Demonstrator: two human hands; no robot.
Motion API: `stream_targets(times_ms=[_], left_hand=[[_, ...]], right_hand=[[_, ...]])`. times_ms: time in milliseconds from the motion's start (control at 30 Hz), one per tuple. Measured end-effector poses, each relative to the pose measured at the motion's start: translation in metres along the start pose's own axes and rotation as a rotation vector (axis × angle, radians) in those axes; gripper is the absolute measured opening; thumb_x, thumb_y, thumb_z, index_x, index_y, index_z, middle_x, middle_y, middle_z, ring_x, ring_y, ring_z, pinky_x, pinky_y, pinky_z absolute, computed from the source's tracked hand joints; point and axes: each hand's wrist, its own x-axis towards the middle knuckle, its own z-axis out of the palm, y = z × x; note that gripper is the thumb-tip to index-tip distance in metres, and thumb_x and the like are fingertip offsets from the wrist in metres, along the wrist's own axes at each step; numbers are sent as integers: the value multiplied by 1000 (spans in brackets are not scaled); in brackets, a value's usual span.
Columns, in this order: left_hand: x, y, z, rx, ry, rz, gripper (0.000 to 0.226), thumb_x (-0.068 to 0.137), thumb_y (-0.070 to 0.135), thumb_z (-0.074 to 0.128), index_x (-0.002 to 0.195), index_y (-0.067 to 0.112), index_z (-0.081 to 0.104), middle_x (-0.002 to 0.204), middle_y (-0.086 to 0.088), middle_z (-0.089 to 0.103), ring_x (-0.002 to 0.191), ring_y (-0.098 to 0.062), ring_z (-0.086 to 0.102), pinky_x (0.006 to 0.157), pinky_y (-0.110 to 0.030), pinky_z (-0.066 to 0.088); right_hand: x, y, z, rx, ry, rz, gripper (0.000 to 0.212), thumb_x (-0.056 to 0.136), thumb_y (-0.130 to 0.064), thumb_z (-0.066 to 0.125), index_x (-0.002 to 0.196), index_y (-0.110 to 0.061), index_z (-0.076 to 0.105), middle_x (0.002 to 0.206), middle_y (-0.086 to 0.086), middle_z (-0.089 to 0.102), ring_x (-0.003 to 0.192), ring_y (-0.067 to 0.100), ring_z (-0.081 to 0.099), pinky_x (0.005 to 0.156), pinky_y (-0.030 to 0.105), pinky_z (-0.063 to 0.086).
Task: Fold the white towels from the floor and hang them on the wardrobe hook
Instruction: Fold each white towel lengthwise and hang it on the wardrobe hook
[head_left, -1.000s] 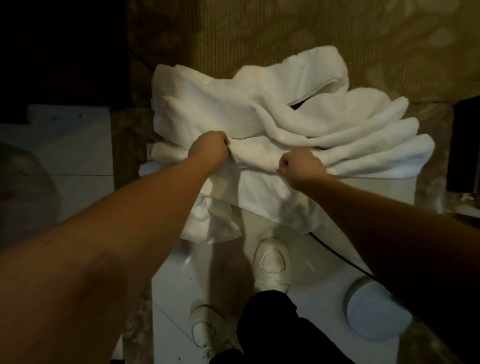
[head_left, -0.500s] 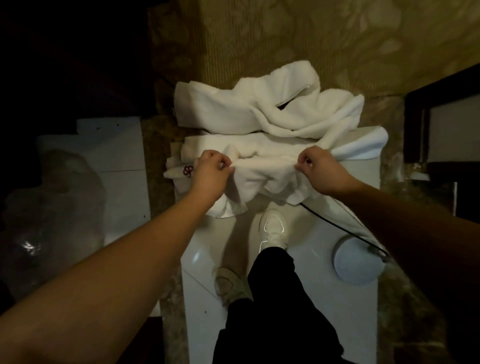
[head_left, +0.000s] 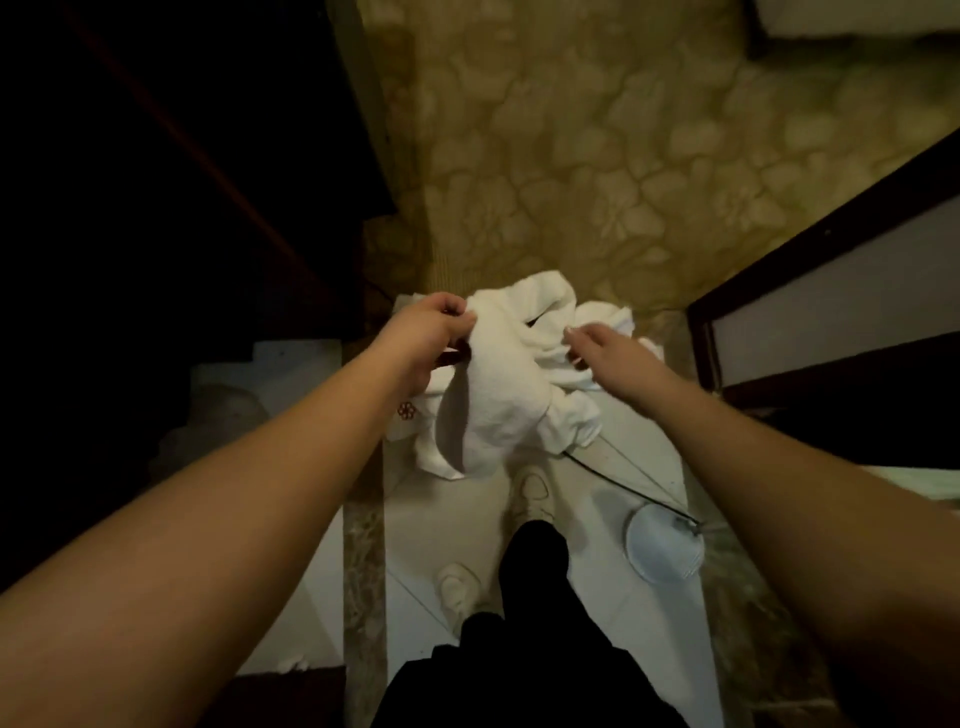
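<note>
A white towel (head_left: 498, 395) hangs lifted in front of me, bunched and drooping toward the floor. My left hand (head_left: 431, 332) pinches its top left edge. My right hand (head_left: 605, 348) grips the towel's right side, fingers blurred. More white towel (head_left: 608, 317) lies behind on the floor, and a piece with a red emblem (head_left: 410, 415) lies under my left wrist. No wardrobe hook is visible.
A black cable (head_left: 623, 486) runs across the pale tiles to a round white disc (head_left: 662, 545). My white shoes (head_left: 535, 491) and dark trousers (head_left: 535, 623) are below. Patterned carpet (head_left: 597, 156) lies ahead, a dark-framed panel (head_left: 831, 291) right, dark furniture (head_left: 156, 208) left.
I have straightened up and lifted the towel off the pile; the hands rose with it and the view pulled back from the floor.
</note>
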Motion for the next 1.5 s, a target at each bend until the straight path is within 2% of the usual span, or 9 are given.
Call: stream_targets(times_ms=[167,433,567,733,833,900,1000,1233,1500], left_hand=[[-87,61,11,-333,59,-15,13,101,4,56,111,13,55,88,-6,57,75,-18,54,65,-29,50],[-232,130,16,-653,173,10,13,105,6,47,116,7,54,81,-9,56,66,-20,53,56,-28,44],[-292,141,19,-762,313,67,13,104,4,46,110,6,57,79,-9,59,67,-20,59,59,-31,49],[-359,133,40,-974,377,149,21,105,7,40,114,2,58,140,-12,58,114,-24,63,87,-31,49],[-407,122,67,-756,428,236,40,105,4,38,143,-2,47,146,-19,53,127,-26,60,70,-22,51],[-446,111,86,-505,443,330,30,103,-1,39,127,-2,57,116,-16,66,87,-13,73,51,-17,46],[-503,94,113,-102,604,487,11,101,9,53,110,10,59,95,2,57,82,-14,65,63,-22,53],[-643,50,141,297,525,850,48,78,52,72,116,26,59,108,4,64,95,-10,66,81,-29,57],[-756,-28,141,735,858,997,28,86,35,72,108,22,60,98,11,60,84,-2,58,64,-17,40]], right_hand=[[-98,-34,-10,402,-128,66,63,80,-77,51,112,-28,74,112,-8,75,109,12,68,105,43,48],[-208,-103,-54,486,-117,-151,12,94,-31,71,102,-22,73,107,-2,77,107,20,70,96,39,56],[-258,-141,-93,633,-166,-254,18,97,-31,66,92,-20,80,95,4,79,90,17,74,76,32,59],[-327,-149,-129,675,-292,-295,31,98,-41,63,112,-15,72,111,15,75,98,28,75,72,36,62],[-368,-156,-144,657,-289,-401,39,97,-44,63,123,-15,69,119,15,72,106,31,70,80,39,59],[-394,-167,-152,713,-341,-495,39,102,-36,58,126,-6,64,110,15,73,99,27,72,81,39,58],[-436,-182,-159,733,-371,-589,21,104,-30,55,112,-13,65,99,8,72,81,15,74,71,31,59],[-525,-194,-138,777,-480,-759,17,107,-14,46,105,-5,61,88,8,72,78,16,72,66,28,57],[-647,-165,-92,771,-582,-812,21,103,-23,57,116,-8,65,102,12,74,91,19,74,71,29,58]])
